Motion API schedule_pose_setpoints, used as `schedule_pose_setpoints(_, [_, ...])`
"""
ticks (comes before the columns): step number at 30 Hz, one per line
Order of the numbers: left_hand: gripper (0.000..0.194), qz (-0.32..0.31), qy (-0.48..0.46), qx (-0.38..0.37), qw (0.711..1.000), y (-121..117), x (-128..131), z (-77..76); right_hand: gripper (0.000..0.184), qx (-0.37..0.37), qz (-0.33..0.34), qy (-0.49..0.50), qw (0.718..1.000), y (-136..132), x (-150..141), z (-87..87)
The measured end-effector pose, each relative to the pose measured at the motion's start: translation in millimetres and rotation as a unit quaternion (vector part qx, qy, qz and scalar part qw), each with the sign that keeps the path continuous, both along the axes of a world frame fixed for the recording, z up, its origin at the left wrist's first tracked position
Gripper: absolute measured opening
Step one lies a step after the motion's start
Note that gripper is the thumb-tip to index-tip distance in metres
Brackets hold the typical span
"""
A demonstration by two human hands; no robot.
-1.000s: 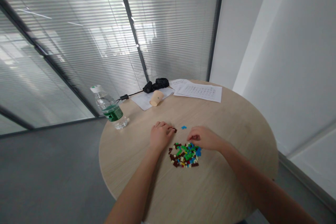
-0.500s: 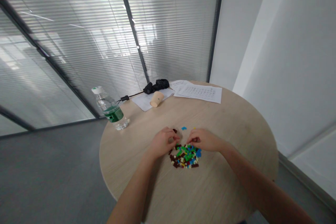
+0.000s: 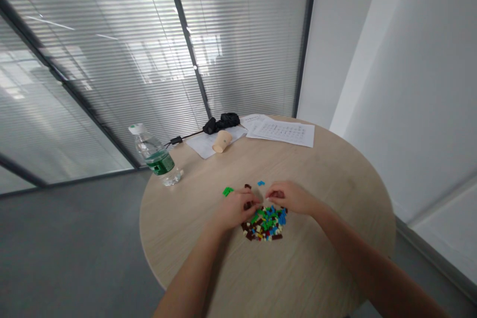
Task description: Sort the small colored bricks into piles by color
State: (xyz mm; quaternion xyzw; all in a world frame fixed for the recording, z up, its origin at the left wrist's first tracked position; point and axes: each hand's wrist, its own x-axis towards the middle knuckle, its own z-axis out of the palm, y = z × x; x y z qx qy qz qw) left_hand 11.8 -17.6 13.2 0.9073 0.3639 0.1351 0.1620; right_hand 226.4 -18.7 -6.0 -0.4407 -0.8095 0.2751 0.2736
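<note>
Seen from the head view, a pile of small bricks (image 3: 266,223) lies on the round table (image 3: 328,164). The left hand (image 3: 235,207) curls over the pile's far left edge, the right hand (image 3: 292,197) bends at its far right edge, fingers drawn in on both (whether either pinches a brick, I can't tell). Beyond the pile sits a blue piece (image 3: 261,183); farther left, a green piece (image 3: 227,191).

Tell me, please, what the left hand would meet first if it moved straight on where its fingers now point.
The left hand would probably meet the right hand first, across a small gap, though depth is unclear.
</note>
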Motion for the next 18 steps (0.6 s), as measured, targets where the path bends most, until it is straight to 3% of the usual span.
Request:
schedule_pose_setpoints(4, [0.013,0.015,-0.052,0.001,0.999,1.0,3.4,-3.7,0.014,-0.082,-0.03,0.091,0.992,0.3,-5.4,-3.1])
schedule_pose_setpoints(9, [0.013,0.021,-0.116,0.009,0.993,1.5,5.9,-9.9,0.025,-0.173,-0.01,0.219,0.96,-0.1,-14.5,-9.4])
schedule_pose_setpoints(13, [0.013,0.023,-0.138,0.009,0.99,2.4,5.4,-12.6,0.033,-0.211,-0.011,0.24,0.947,-0.5,-16.6,-10.5])
schedule_pose_setpoints(18, [0.013,0.027,-0.132,-0.001,0.991,2.5,4.1,-8.5,0.033,-0.207,-0.012,0.24,0.948,-1.0,-18.5,-10.3])
